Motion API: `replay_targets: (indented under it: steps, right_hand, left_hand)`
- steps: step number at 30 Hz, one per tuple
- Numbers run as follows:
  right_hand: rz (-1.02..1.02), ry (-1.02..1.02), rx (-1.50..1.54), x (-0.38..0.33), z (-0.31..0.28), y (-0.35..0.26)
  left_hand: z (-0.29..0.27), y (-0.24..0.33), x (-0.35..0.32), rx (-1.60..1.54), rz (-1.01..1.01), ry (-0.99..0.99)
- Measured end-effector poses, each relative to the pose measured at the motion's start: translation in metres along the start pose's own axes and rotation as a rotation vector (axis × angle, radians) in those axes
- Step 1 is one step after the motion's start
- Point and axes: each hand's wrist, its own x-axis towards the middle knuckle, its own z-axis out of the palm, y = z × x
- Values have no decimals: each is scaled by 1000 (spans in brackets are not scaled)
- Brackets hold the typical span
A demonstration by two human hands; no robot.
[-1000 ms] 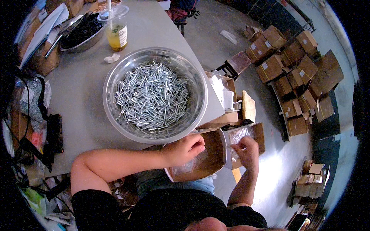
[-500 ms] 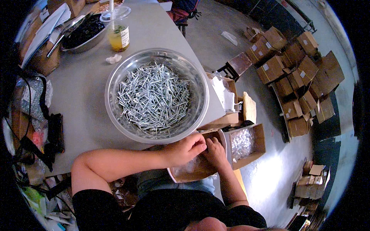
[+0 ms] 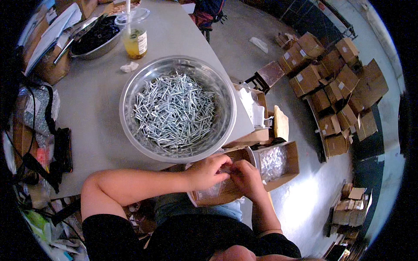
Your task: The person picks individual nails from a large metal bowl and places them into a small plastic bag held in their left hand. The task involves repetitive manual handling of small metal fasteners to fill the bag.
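Note:
Side by side, my left hand (image 3: 209,171) and my right hand (image 3: 247,177) meet over an open cardboard box (image 3: 230,196) at my lap. The fingers of both are curled in toward each other in a pinch. Whatever they hold, if anything, is too small or hidden to make out. Clear plastic bags (image 3: 213,190) lie in the box below my left hand. Just beyond my hands, on the table's near edge, stands a large steel bowl (image 3: 126,126) filled with loose silvery nails or screws (image 3: 174,111).
To the right, a second cardboard box (image 3: 285,177) contains shiny clear packets (image 3: 274,162). A lidded drink cup (image 3: 136,43), crumpled tissue (image 3: 129,67) and a metal basin (image 3: 98,51) sit on the grey table (image 3: 93,104). Stacked cartons (image 3: 331,82) stand farther right on the floor.
My right hand has turned and its fingers have drawn in closer to my left fingertips. My left fingers have shifted slightly; the bowl stays in place.

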Motion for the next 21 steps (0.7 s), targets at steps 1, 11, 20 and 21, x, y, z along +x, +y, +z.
replay_targets:
  steps: [1,11,20,21]
  right_hand:
    - [-24,21,32,2,-3,-8]
    - [-225,-9,-60,62,-60,-58]
    - [-615,-403,-157,157,-10,-115]
    - [-594,-432,-204,160,-7,-118]
  left_hand:
    - [0,-1,1,-6,57,3]
    - [5,-16,0,67,203,-80]
    - [8,-8,-1,210,224,-111]
    - [4,-1,-2,220,231,-145]
